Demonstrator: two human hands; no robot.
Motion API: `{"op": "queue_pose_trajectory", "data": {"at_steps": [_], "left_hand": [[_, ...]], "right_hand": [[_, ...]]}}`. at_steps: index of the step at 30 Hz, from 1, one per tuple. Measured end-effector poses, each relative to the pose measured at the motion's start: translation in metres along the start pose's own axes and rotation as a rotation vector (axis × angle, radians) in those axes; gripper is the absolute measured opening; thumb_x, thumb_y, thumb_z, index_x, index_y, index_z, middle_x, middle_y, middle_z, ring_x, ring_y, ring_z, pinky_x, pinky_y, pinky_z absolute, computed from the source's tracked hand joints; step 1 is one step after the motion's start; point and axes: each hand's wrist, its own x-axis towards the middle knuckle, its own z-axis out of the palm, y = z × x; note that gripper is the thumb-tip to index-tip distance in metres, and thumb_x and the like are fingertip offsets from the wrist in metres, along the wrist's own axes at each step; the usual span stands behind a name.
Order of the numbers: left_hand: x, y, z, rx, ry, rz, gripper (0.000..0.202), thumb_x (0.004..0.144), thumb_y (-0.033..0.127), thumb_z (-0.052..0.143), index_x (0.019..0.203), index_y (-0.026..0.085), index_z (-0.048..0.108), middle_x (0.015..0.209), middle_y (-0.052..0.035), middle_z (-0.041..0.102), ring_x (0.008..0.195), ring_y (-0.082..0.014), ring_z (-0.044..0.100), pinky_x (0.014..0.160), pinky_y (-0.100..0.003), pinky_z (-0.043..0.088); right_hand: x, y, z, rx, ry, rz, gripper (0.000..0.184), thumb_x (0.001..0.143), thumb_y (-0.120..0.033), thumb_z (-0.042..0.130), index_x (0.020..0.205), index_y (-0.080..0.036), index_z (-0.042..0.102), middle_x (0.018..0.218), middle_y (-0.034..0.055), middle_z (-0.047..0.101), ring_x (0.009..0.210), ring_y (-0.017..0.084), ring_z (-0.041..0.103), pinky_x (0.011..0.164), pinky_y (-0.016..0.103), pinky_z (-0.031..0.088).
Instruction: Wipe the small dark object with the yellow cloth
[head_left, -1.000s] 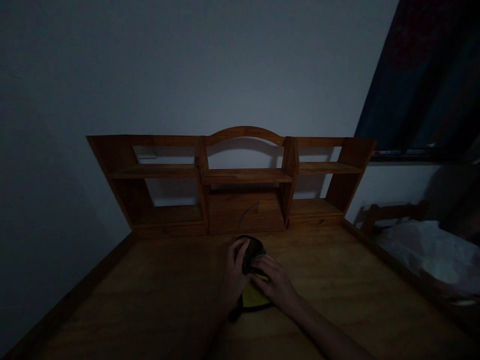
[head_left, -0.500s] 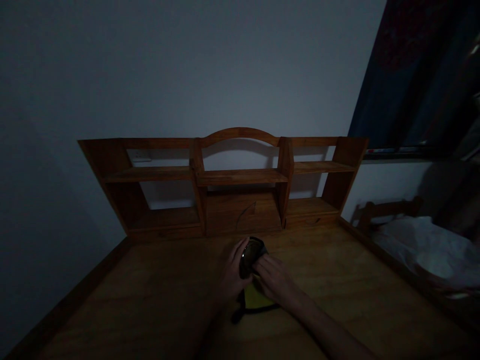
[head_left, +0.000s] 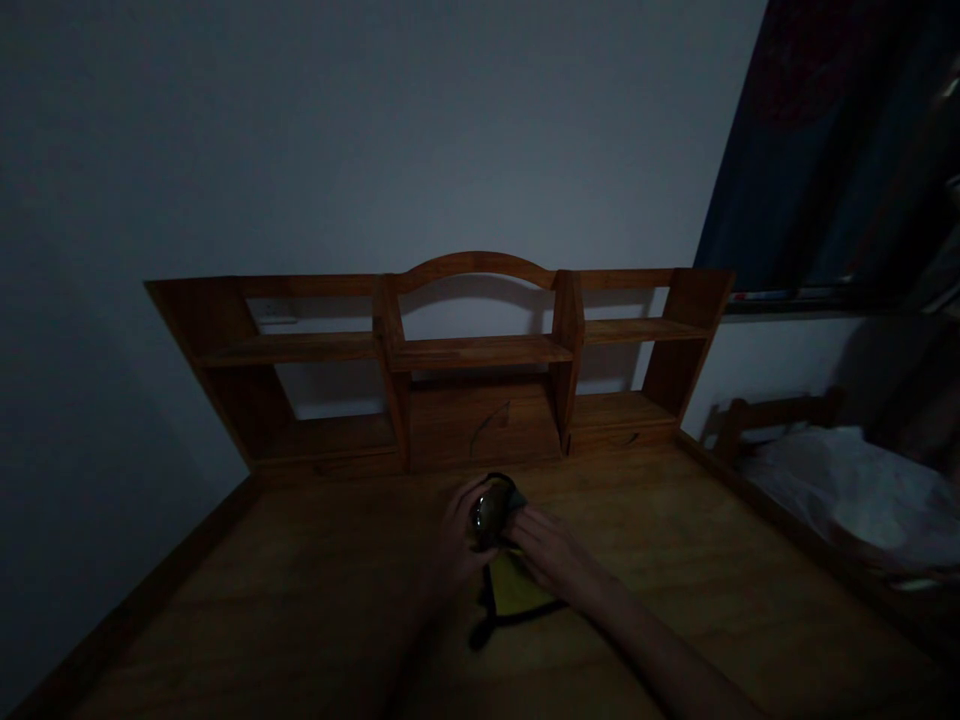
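Note:
The room is very dim. My left hand (head_left: 455, 543) is wrapped around a small dark rounded object with a glassy face (head_left: 489, 510), tilting it up off the wooden desk (head_left: 300, 600). Fingers of my right hand (head_left: 553, 556) press a yellow cloth with a dark edge (head_left: 511, 592) against that object's right side. The rest of the cloth trails on the desk toward me. What the dark object is I cannot make out.
A wooden hutch with open shelves and an arched top (head_left: 465, 360) stands at the desk's far edge against a pale wall. To the right are a wooden chair back (head_left: 772, 412), white bedding or plastic (head_left: 847, 480) and a dark curtain (head_left: 840, 150).
The dark object has been tipped up and turned in my left hand, its glassy face now pointing left. The right hand stays on the cloth. The view has shifted slightly.

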Motion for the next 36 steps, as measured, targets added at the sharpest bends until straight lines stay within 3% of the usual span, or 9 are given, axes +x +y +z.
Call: {"op": "queue_pose_trajectory", "data": {"at_steps": [5,14,23,30,36], "left_hand": [[0.001,-0.003,0.001,0.154,0.080,0.073,0.067,0.074,0.030,0.069,0.133,0.020,0.040,0.136,-0.0118,0.050,0.126,-0.0284,0.047,0.106,-0.048,0.037],[-0.008,0.014,-0.007,0.405,0.071,0.085,0.074,0.081,0.023,0.063,0.146,0.023,0.027,0.141,-0.0121,0.043,0.128,-0.0286,0.043,0.105,-0.044,0.038],[-0.011,0.014,0.005,0.288,0.204,0.049,0.072,0.075,0.017,0.066,0.140,0.025,0.035,0.130,-0.0116,0.043,0.122,-0.0291,0.046,0.103,-0.046,0.041],[-0.001,0.027,0.003,0.046,0.053,0.022,0.071,0.080,0.016,0.061,0.143,0.025,0.028,0.145,-0.0111,0.032,0.135,-0.0265,0.032,0.113,-0.047,0.030],[0.001,0.033,-0.001,-0.022,0.097,-0.047,0.066,0.085,0.021,0.059,0.143,0.026,0.028,0.144,-0.0100,0.034,0.135,-0.0244,0.034,0.112,-0.045,0.031]], "right_hand": [[0.003,-0.001,-0.001,0.089,0.036,0.023,0.034,0.090,-0.010,0.046,0.122,-0.020,0.055,0.111,0.0107,0.064,0.110,0.024,0.056,0.094,0.040,0.050],[0.009,-0.022,0.003,0.268,0.156,0.147,0.029,0.091,-0.022,0.056,0.120,-0.024,0.057,0.112,0.0082,0.064,0.109,0.024,0.057,0.096,0.042,0.048],[0.007,-0.028,0.001,0.164,0.119,0.128,0.029,0.093,-0.020,0.052,0.122,-0.022,0.054,0.112,0.0089,0.062,0.110,0.024,0.056,0.093,0.041,0.051],[0.000,-0.012,0.006,-0.048,0.084,0.070,0.030,0.094,-0.017,0.047,0.123,-0.017,0.053,0.114,0.0121,0.063,0.112,0.026,0.056,0.090,0.041,0.053],[-0.001,-0.003,-0.004,-0.176,0.054,-0.022,0.031,0.096,-0.014,0.044,0.126,-0.016,0.052,0.115,0.0117,0.063,0.115,0.024,0.054,0.093,0.037,0.051]]}}
